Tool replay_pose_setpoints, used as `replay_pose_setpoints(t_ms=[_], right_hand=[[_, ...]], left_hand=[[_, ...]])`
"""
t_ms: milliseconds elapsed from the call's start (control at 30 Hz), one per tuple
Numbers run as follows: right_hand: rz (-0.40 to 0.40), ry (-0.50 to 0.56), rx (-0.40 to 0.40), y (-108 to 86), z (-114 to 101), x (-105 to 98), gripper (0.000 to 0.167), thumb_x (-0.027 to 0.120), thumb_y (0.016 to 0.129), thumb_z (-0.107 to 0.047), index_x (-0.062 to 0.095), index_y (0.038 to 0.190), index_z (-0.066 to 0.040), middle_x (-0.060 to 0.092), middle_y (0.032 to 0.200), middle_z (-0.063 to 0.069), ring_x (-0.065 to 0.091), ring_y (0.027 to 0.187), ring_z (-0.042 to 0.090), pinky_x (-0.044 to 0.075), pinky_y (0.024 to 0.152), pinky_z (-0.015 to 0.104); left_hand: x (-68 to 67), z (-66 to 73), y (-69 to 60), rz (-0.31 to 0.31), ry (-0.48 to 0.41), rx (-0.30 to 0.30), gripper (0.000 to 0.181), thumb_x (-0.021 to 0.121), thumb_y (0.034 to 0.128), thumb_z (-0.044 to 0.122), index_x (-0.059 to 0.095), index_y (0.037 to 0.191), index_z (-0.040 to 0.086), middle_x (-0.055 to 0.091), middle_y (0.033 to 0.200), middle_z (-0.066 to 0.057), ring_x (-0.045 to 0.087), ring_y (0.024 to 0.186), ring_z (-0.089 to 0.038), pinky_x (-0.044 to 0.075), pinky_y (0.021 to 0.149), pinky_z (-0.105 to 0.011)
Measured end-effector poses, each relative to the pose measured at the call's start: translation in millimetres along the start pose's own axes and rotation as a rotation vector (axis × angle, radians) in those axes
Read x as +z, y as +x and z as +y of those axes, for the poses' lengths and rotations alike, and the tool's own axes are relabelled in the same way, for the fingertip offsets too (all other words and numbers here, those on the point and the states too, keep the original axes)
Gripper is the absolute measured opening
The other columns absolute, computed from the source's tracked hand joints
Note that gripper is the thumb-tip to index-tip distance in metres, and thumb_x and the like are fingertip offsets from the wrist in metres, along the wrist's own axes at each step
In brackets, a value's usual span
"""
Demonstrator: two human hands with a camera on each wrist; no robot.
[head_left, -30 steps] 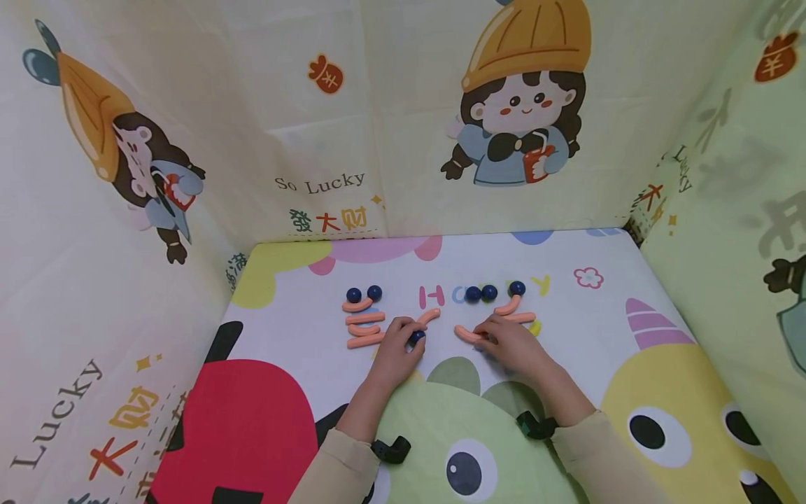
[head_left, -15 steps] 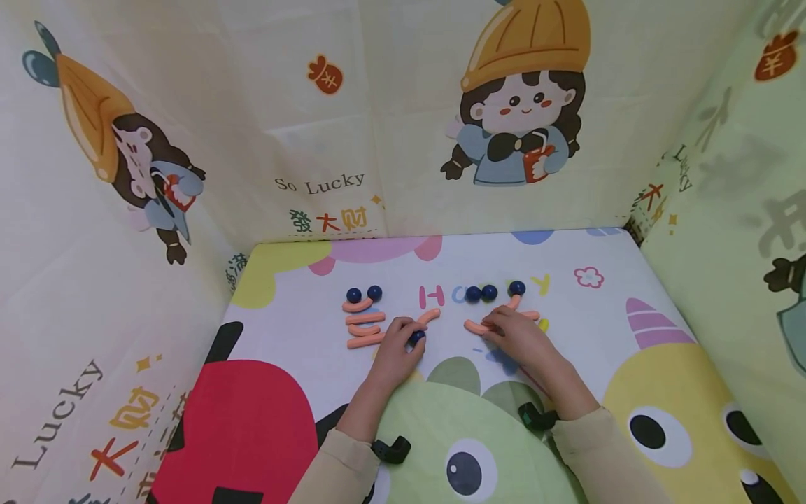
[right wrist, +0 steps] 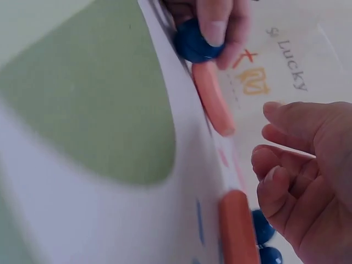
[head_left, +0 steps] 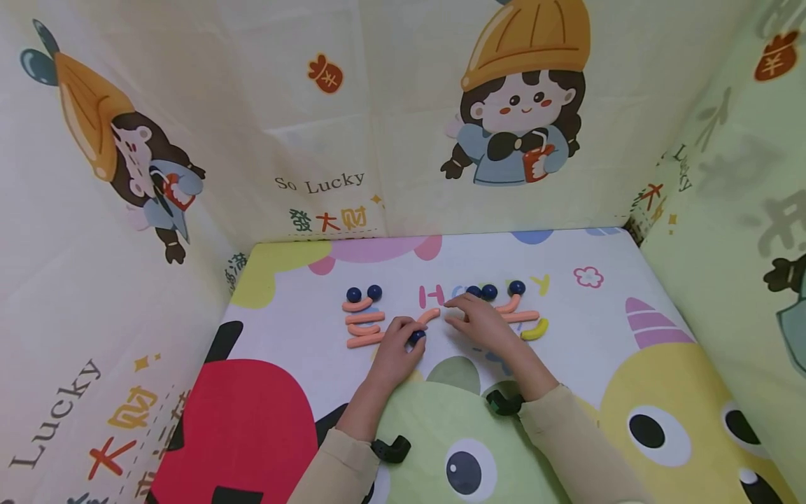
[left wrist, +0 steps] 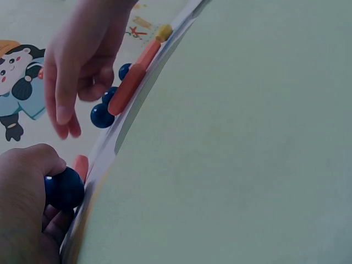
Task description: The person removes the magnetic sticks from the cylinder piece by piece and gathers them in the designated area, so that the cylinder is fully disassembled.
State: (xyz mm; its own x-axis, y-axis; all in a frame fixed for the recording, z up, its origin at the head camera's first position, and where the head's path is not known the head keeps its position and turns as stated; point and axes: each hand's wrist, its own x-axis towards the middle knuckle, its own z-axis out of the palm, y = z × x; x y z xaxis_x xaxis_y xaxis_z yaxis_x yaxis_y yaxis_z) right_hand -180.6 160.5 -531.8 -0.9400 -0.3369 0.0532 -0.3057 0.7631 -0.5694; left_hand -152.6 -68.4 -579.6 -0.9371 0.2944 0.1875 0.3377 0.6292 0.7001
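Note:
My left hand (head_left: 399, 346) rests on the table and pinches a dark blue ball (left wrist: 65, 188) between thumb and fingers. Just beyond that ball lies a curved pink sausage-shaped stick (head_left: 430, 315), its near end close to the ball. My right hand (head_left: 481, 323) hovers to the right of this stick, fingers loosely bent, holding nothing. In the right wrist view, a gap shows between its thumb and fingers. Another pink stick (right wrist: 239, 228) lies below the right hand in that view. The right hand partly covers one dark blue ball (head_left: 474, 291) in the head view.
On the left, two dark blue balls (head_left: 354, 295) sit above several stacked pink sticks (head_left: 365, 318). To the right are more balls (head_left: 517, 288), a straight pink stick (head_left: 521, 317) and a yellow banana-shaped piece (head_left: 534, 330). Printed cloth walls (head_left: 327, 140) enclose the table.
My right hand has let go of the curved pink stick and moved left towards the left hand. The yellow piece is now uncovered. My left hand stays still on its ball.

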Motion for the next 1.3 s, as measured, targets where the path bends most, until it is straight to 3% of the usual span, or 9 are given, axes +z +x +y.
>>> replay_pose_setpoints(t_ms=[133, 367, 600, 800, 1000, 1300], right_hand=[[-0.029, 0.027, 0.010, 15.7, -6.1, 8.2, 0.038, 0.063, 0.097, -0.032, 0.063, 0.131, -0.015, 0.062, 0.129, 0.006, 0.063, 0.093, 0.021, 0.055, 0.081, 0.038], [-0.074, 0.022, 0.014, 33.5, -9.0, 20.6, 0.039, 0.064, 0.097, -0.030, 0.062, 0.133, -0.014, 0.062, 0.132, 0.009, 0.059, 0.121, 0.028, 0.049, 0.102, 0.046], [-0.100, -0.004, -0.030, 43.4, -8.6, 28.3, 0.031, 0.063, 0.098, -0.024, 0.067, 0.126, -0.012, 0.063, 0.125, 0.008, 0.059, 0.103, 0.021, 0.049, 0.092, 0.039], [-0.109, -0.001, -0.044, 43.0, -9.1, 28.2, 0.024, 0.063, 0.098, -0.024, 0.072, 0.116, -0.012, 0.063, 0.122, 0.009, 0.061, 0.112, 0.026, 0.049, 0.099, 0.043], [-0.087, -0.013, -0.076, 42.8, -7.3, 27.2, 0.019, 0.064, 0.097, -0.023, 0.072, 0.110, -0.011, 0.064, 0.118, 0.009, 0.062, 0.109, 0.027, 0.050, 0.097, 0.043], [-0.022, -0.025, -0.023, 40.7, 0.2, 22.9, 0.031, 0.063, 0.096, -0.037, 0.071, 0.114, -0.013, 0.063, 0.108, 0.003, 0.061, 0.095, 0.020, 0.052, 0.089, 0.038]], left_hand=[[-0.4, 0.4, 0.8, 0.003, -0.003, -0.002, 0.024, 0.061, 0.0971, 0.026, 0.068, 0.120, 0.022, 0.056, 0.123, 0.000, 0.058, 0.109, -0.017, 0.052, 0.095, -0.040], [-2.2, 2.1, 1.7, -0.021, -0.018, -0.052, 0.024, 0.062, 0.0955, 0.027, 0.068, 0.118, 0.022, 0.055, 0.125, 0.000, 0.057, 0.116, -0.019, 0.049, 0.101, -0.041], [-2.2, 1.3, 1.5, -0.033, -0.017, -0.064, 0.025, 0.061, 0.0961, 0.029, 0.068, 0.120, 0.024, 0.054, 0.127, 0.001, 0.056, 0.119, -0.018, 0.048, 0.102, -0.041], [-1.4, 0.4, 1.3, -0.025, -0.008, -0.053, 0.025, 0.061, 0.0961, 0.028, 0.068, 0.120, 0.024, 0.055, 0.126, 0.000, 0.056, 0.118, -0.018, 0.049, 0.101, -0.041], [-1.4, 0.4, 2.3, -0.023, -0.002, -0.046, 0.026, 0.060, 0.0968, 0.029, 0.067, 0.121, 0.024, 0.054, 0.126, 0.000, 0.056, 0.117, -0.018, 0.049, 0.101, -0.041], [-1.2, 1.0, 2.5, -0.026, -0.007, -0.043, 0.025, 0.061, 0.0963, 0.028, 0.068, 0.120, 0.025, 0.055, 0.127, 0.000, 0.056, 0.118, -0.019, 0.049, 0.101, -0.042]])
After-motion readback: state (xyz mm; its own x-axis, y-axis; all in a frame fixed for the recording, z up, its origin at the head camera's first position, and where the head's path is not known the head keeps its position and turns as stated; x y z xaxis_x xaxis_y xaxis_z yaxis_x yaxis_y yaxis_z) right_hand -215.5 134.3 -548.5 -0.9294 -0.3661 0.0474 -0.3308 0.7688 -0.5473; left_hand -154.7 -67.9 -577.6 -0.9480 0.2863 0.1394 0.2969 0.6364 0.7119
